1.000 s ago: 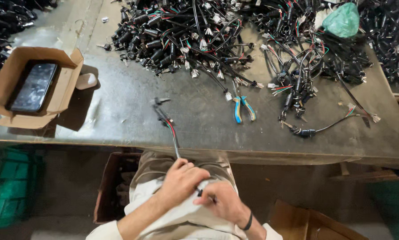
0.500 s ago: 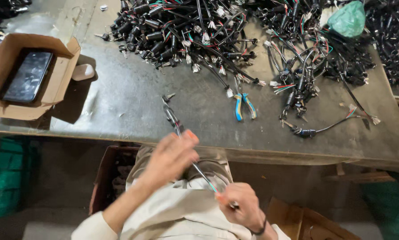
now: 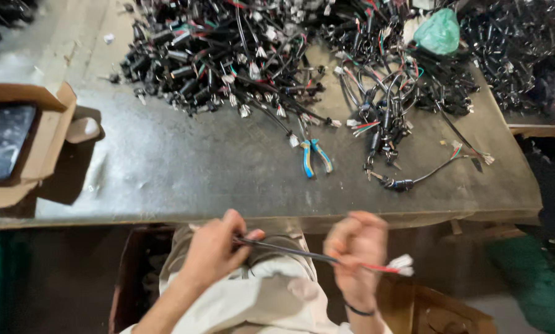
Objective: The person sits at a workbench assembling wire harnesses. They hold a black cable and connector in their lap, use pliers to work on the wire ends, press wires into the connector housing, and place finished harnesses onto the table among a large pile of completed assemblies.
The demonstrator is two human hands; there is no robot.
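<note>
**Wire harness stretched below the table's near edge**

A thin black wire harness (image 3: 290,250) is pinched taut between the closed left hand (image 3: 214,250) and closed right hand (image 3: 358,247). Blue-handled pliers (image 3: 314,158) lie on the worn metal table (image 3: 166,167), where bare room remains.

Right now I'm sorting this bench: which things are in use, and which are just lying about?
In use:
left hand
right hand
wire harness held between both

Lying about:
blue-handled pliers
heap of harnesses
cardboard box
green bag
loose cable
</note>
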